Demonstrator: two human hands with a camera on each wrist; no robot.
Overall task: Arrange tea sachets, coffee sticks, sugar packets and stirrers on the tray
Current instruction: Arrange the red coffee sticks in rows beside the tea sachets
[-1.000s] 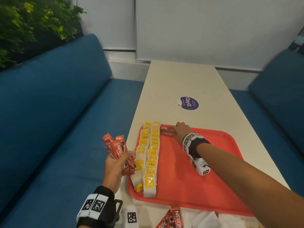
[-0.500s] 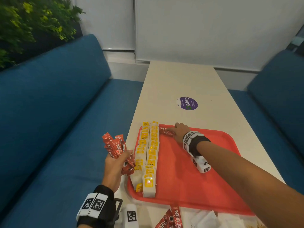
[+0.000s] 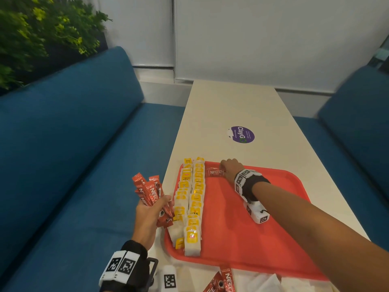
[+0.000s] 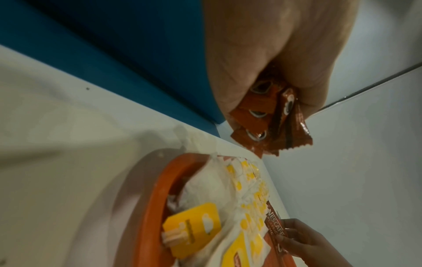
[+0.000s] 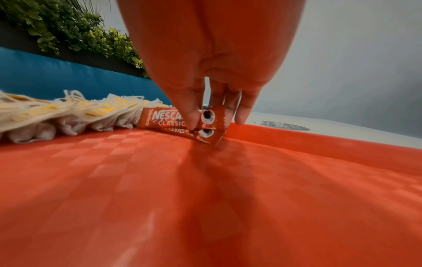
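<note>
Tea comes first on the flat red plastic tray (image 3: 242, 239): two long rows of white tea sachets with yellow tags (image 3: 192, 199) run along its left edge, from the near rim to the far rim, and look finished. Coffee is only begun. Just right of the far end of those rows, in the tray's far-left corner, lie two red foil coffee sticks (image 5: 182, 122) side by side, and the right hand (image 3: 230, 168) has its fingertips (image 5: 190, 115) pinched on the end of the upper stick, apparently settling it into line. Off the tray's left edge, the left hand (image 3: 148, 220) is closed round a fanned bundle of red coffee sticks (image 3: 150, 193), held upright above the blue bench seat (image 3: 63, 165). More loose red sticks (image 3: 223, 280) and some crumpled white packets (image 3: 267, 283) lie on the pale table (image 3: 231, 106) just off the tray's near rim; whether those white packets are sugar I cannot tell. No stirrers show anywhere. By my reckoning the task is perhaps a third done: most of the coffee, all the sugar and the stirrers remain, and the tray's whole right side is still bare.
</note>
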